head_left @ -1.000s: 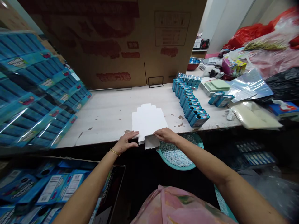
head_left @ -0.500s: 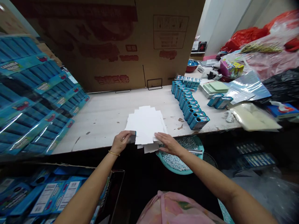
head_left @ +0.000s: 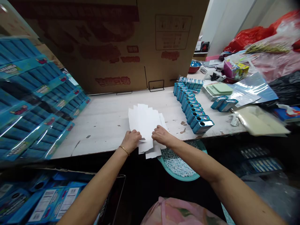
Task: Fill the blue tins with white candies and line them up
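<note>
A loose stack of flat white box blanks [head_left: 144, 120] with notched edges lies at the front edge of the table, its lower corners jutting over it. My left hand [head_left: 131, 140] is closed on the left side of the top blank, fingers curled over its edge. On the opposite side, my right hand [head_left: 161, 135] is closed on that blank's right edge. My fingertips are partly hidden. Below the stack, beneath the table edge, sits a turquoise basin [head_left: 185, 178] of small pale pellets, partly covered by my right forearm.
A row of small blue boxes [head_left: 193, 111] with round holes stands to the right. Wrapped blue display packs [head_left: 42, 90] are piled at left, above a carton of blue boxes [head_left: 44, 200]. A big cardboard box [head_left: 112, 47] backs the table. Pale green pads [head_left: 220, 88] lie right.
Both hands have moved inward over the blanks, and their fingers have curled onto the top one. The bluish flap seen by my left hand no longer shows. The stack's outline has shifted slightly.
</note>
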Action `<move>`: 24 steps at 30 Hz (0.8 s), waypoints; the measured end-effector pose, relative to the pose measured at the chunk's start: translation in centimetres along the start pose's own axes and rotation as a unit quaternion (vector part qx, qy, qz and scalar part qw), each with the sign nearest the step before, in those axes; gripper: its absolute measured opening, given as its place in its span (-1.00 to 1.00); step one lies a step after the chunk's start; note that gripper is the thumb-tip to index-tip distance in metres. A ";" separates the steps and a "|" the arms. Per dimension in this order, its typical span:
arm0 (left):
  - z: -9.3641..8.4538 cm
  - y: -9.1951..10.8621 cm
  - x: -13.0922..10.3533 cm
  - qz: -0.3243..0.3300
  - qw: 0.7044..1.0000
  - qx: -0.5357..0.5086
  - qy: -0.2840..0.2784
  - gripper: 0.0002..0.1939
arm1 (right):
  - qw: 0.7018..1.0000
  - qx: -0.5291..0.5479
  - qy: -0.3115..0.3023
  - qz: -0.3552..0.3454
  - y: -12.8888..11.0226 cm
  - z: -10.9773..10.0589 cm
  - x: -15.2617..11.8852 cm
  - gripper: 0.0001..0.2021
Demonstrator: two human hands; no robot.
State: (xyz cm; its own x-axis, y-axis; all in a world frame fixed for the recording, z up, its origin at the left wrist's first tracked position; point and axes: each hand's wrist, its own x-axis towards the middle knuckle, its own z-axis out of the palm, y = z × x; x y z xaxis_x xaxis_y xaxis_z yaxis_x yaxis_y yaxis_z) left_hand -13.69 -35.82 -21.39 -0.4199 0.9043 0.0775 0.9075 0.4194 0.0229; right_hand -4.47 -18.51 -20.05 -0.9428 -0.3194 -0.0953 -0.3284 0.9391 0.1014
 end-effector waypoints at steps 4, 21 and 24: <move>-0.3 -0.1 0.9 0.005 0.997 0.010 -0.072 -0.77 | 0.996 0.064 -0.030 0.058 0.4 -0.1 1.0 -0.86; 0.7 1.8 2.2 -0.112 0.988 -0.066 -0.086 -0.73 | 0.996 0.040 -0.026 0.069 -1.8 1.3 4.2 -0.79; 0.8 1.8 2.4 -0.119 0.987 -0.078 -0.079 -0.76 | 0.997 0.045 -0.020 0.056 -1.1 1.5 3.6 -0.79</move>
State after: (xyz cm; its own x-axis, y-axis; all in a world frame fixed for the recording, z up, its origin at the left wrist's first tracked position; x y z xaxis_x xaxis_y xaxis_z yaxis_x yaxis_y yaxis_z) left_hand -13.08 -32.81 -21.99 -0.6073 0.7877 -0.1037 0.7684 0.6155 0.1753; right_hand -7.43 -20.55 -22.03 -0.9696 -0.2085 -0.1281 -0.2131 0.9767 0.0237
